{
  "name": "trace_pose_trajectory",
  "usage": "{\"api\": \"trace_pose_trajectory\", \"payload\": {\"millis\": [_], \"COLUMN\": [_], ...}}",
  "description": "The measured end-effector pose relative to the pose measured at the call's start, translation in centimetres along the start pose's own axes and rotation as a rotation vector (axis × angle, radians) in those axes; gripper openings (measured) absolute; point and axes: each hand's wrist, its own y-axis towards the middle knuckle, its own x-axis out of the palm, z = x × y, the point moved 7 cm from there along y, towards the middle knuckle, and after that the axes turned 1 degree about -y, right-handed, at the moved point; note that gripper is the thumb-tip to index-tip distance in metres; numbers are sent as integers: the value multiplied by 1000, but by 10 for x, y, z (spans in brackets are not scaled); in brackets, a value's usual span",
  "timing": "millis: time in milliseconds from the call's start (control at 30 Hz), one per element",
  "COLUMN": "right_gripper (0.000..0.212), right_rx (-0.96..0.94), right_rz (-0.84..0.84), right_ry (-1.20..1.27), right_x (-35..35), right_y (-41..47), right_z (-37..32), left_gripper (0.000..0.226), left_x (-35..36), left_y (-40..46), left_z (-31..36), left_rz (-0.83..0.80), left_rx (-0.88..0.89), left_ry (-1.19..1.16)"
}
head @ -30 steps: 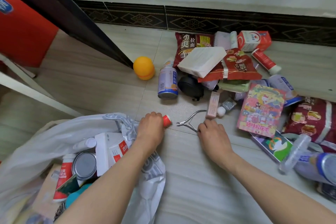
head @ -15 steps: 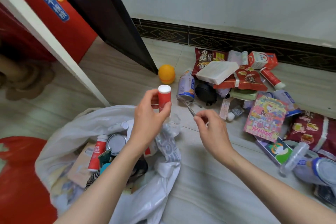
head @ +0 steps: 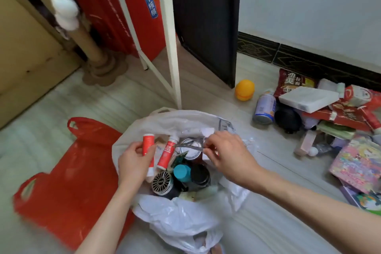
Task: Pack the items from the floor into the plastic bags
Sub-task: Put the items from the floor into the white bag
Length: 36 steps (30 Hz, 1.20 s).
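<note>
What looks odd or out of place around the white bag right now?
The red bag lies flat on the floor beside the white bag, which is already crowded with items. The right hand holds metal nippers over it, whose pointed tips could pierce thin plastic. The left hand grips a red tube.

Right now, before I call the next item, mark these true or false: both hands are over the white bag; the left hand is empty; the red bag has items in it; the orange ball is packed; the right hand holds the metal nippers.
1. Both hands are over the white bag. True: left hand and right hand are above its open mouth.
2. The left hand is empty. False: it holds a red tube with a white cap.
3. The red bag has items in it. False: it lies flat on the floor.
4. The orange ball is packed. False: it sits on the floor by the dark door.
5. The right hand holds the metal nippers. True.
</note>
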Motion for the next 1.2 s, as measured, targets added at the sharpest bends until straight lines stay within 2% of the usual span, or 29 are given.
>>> {"api": "trace_pose_trajectory", "payload": {"millis": [133, 300, 433, 567, 733, 933, 1067, 1200], "right_gripper": [22, 23, 25, 25, 32, 46, 47, 36], "right_rx": [-35, -63, -79, -85, 108, 378, 581, 743], "right_rz": [-38, -53, -63, -28, 31, 52, 23, 102], "right_ry": [-128, -202, -162, -140, -246, -280, -218, -137], "right_x": [22, 43, 48, 35, 4, -24, -33, -36], "right_y": [36, 51, 44, 21, -22, -79, -111, -130], "right_z": [-17, -16, -10, 17, 79, 155, 200, 239], "left_gripper": [32, 34, 29, 42, 48, 57, 50, 48], "left_x": [16, 34, 48, 52, 44, 67, 128, 205], "left_y": [5, 21, 24, 8, -18, -50, -91, -124], "left_z": [-34, -37, -29, -19, 14, 104, 151, 159], "left_rz": [-82, -126, -227, -347, -284, -228, -320, -493], "left_rx": [-25, -18, 62, 217, 433, 735, 952, 1020], "left_ry": [82, 67, 92, 190, 211, 214, 273, 333]}}
